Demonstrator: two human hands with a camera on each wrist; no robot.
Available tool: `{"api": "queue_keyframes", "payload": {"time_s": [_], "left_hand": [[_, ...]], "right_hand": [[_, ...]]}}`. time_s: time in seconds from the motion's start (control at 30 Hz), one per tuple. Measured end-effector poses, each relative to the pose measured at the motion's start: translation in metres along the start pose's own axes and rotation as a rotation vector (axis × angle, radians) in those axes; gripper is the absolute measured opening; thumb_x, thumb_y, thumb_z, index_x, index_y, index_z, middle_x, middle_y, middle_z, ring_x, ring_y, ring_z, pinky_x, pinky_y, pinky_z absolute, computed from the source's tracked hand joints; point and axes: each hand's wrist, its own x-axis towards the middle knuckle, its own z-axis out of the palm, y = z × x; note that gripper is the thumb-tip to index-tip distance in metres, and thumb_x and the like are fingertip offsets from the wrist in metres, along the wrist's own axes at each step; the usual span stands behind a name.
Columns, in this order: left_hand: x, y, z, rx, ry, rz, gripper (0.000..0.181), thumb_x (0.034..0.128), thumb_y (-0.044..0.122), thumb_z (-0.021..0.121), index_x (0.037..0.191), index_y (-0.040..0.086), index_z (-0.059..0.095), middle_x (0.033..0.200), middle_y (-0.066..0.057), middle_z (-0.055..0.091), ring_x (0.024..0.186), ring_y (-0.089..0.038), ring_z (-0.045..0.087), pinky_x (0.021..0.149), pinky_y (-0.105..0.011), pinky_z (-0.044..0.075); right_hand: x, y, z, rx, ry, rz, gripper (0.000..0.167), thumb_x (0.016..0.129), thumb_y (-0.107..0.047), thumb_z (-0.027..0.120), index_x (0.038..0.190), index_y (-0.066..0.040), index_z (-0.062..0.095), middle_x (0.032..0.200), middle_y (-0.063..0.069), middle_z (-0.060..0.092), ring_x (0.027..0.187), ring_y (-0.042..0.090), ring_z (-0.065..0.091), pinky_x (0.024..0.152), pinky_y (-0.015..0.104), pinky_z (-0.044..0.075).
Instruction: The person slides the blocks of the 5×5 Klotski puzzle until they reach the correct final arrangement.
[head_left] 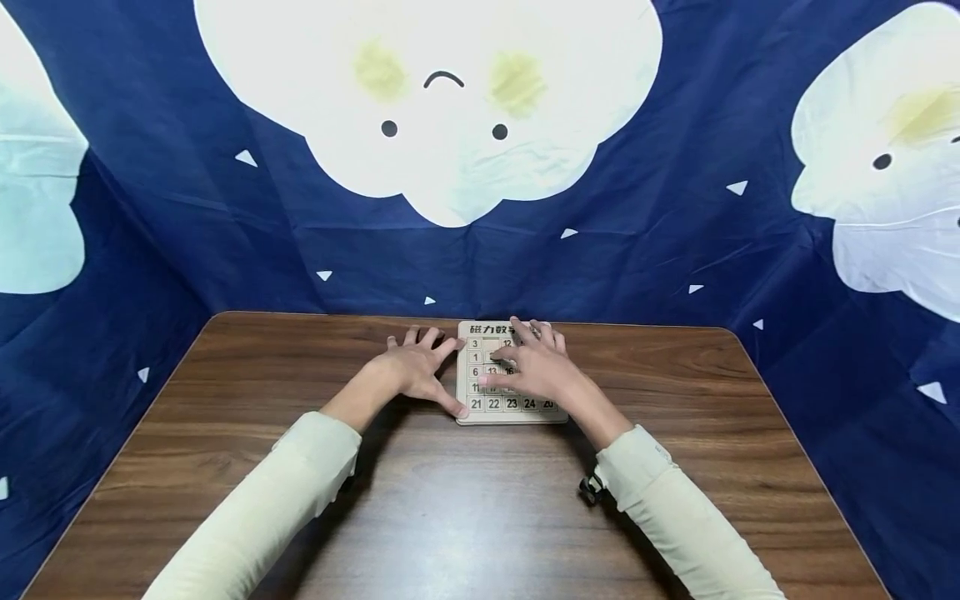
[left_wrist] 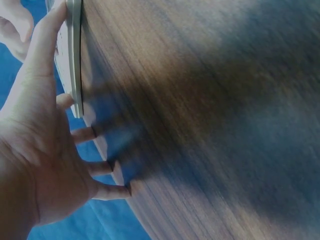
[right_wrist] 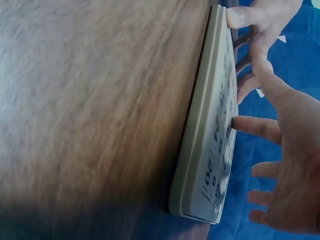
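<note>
A pale number sliding puzzle (head_left: 510, 419) lies flat near the table's far edge, with dark characters along its top and rows of numbered tiles. Between tiles 3 and 12 in the top row there is a gap. My left hand (head_left: 412, 367) is spread wide at the puzzle's left side; its thumb and index finger touch that edge, while the other fingertips rest on the table in the left wrist view. Over the tiles is my right hand (head_left: 536, 367), its index fingertip on a tile just below the gap. It covers several tiles on the right.
The brown wood-grain table (head_left: 450, 500) has rounded far corners. Behind and beside it hangs a dark blue cloth (head_left: 480, 267) with white clouds and small triangles. A small black object (head_left: 590, 490) shows at the right cuff.
</note>
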Motion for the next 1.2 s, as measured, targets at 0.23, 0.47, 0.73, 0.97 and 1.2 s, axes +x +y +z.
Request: {"api": "queue_keyframes", "payload": {"time_s": [0.23, 0.47, 0.73, 0.97, 1.2], "left_hand": [[-0.001, -0.002, 0.001, -0.011, 0.003, -0.002, 0.141, 0.0709, 0.093, 0.084, 0.181, 0.031, 0.022, 0.185, -0.025, 0.022, 0.170, -0.066, 0.009, 0.127, -0.093, 0.018], [0.000, -0.002, 0.001, -0.027, -0.016, -0.003, 0.142, 0.0706, 0.092, 0.085, 0.182, 0.031, 0.020, 0.187, -0.024, 0.018, 0.171, -0.066, 0.006, 0.128, -0.092, 0.015], [0.001, -0.003, -0.002, -0.013, -0.019, 0.005, 0.141, 0.0715, 0.092, 0.085, 0.182, 0.034, 0.019, 0.186, -0.024, 0.020, 0.170, -0.067, 0.009, 0.128, -0.092, 0.016], [0.000, -0.003, -0.002, -0.005, -0.001, 0.022, 0.137, 0.0717, 0.090, 0.086, 0.181, 0.036, 0.023, 0.183, -0.024, 0.026, 0.169, -0.068, 0.014, 0.125, -0.093, 0.022], [0.000, -0.003, 0.000, -0.015, 0.002, 0.017, 0.140, 0.0710, 0.092, 0.085, 0.181, 0.033, 0.021, 0.185, -0.024, 0.023, 0.169, -0.068, 0.010, 0.126, -0.093, 0.018]], "right_hand": [[0.004, 0.002, 0.007, 0.017, -0.006, 0.059, 0.077, 0.104, -0.077, 0.062, 0.165, -0.030, 0.061, 0.188, 0.024, 0.018, 0.171, 0.057, 0.020, 0.136, 0.076, 0.020], [-0.013, 0.009, 0.007, 0.032, 0.043, 0.055, 0.069, 0.103, -0.074, 0.067, 0.152, -0.026, 0.073, 0.187, 0.024, 0.023, 0.171, 0.056, 0.021, 0.135, 0.077, 0.021], [-0.023, 0.009, 0.010, 0.055, 0.044, 0.043, 0.069, 0.101, -0.072, 0.071, 0.154, -0.028, 0.072, 0.185, 0.026, 0.028, 0.168, 0.059, 0.025, 0.132, 0.078, 0.024], [-0.021, 0.002, 0.015, 0.091, 0.025, 0.029, 0.071, 0.102, -0.073, 0.068, 0.159, -0.031, 0.067, 0.187, 0.024, 0.025, 0.169, 0.059, 0.022, 0.134, 0.079, 0.021], [-0.018, 0.009, 0.014, 0.136, 0.056, 0.105, 0.075, 0.104, -0.073, 0.066, 0.166, -0.030, 0.059, 0.188, 0.024, 0.020, 0.171, 0.058, 0.018, 0.134, 0.077, 0.019]]}}
